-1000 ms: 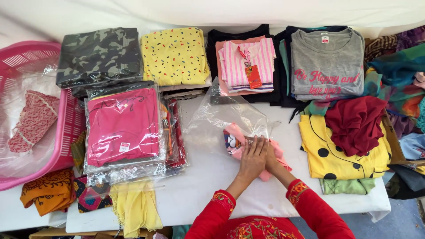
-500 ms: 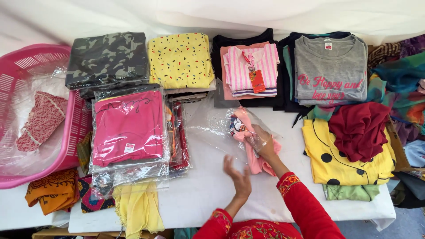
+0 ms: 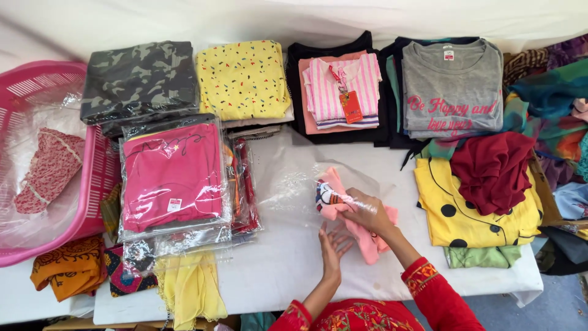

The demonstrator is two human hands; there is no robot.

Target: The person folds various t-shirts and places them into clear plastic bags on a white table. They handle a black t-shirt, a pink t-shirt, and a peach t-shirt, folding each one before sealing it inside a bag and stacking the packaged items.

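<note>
Hands first: two of them, both mine, over the white table. My right hand is curled closed around one folded pink garment, fingers wrapped over its top end where a small printed patch shows. My left hand sits just beside it with the palm open and fingers spread, holding nothing, fingertips near the pink cloth's lower edge. The garment lies partly on one loose clear plastic bag, spread flat near the middle of the table.

Along the far edge I count five folded stacks: camouflage, yellow speckled, pink striped top with an orange tag, dark clothes under it, and a grey printed T-shirt. One pile of bagged pink shirts lies to my left, one pink basket beyond it. To my right sit one maroon garment on one yellow black-dotted one.

Bare tabletop lies in front of me, up to the near edge.
</note>
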